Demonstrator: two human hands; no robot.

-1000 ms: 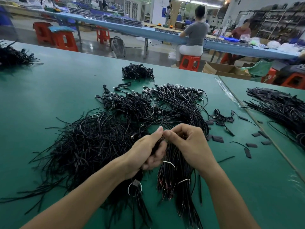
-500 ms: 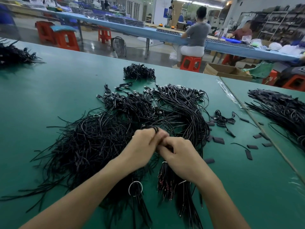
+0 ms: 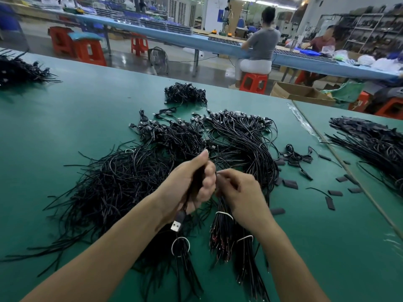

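Looking down through the head camera, I take the left hand (image 3: 194,184) as my reference for everything else. Its fingers are curled tight round a black USB cable (image 3: 197,177), with the thumb up on top. The cable runs down through the fist, so its silver USB plug (image 3: 177,224) hangs out just below the hand, near the wrist.

Touching the left hand on its right side is the right hand (image 3: 239,192). Its fingers (image 3: 224,174) are bent inward, with the tips drawn together against the left hand's fingers. The blur keeps me from telling whether they pinch the cable or nothing at all.

Below and to the right of the left hand, partly under the right wrist, lie tied bundles (image 3: 222,234) of black wire bound with white bands. Straight below the left hand, past the plug, a white ring (image 3: 180,247) circles another bundle. To the left of the left hand a heap of loose wires (image 3: 113,188) spreads over the green table (image 3: 65,127).

Just beyond the left hand sits a heap of plugged cables (image 3: 239,136), and farther beyond that a small dark pile (image 3: 185,95). Well to the right of the left hand, short black sleeve pieces (image 3: 290,184) lie scattered flat. Farther right again I see a long wire pile (image 3: 370,140).
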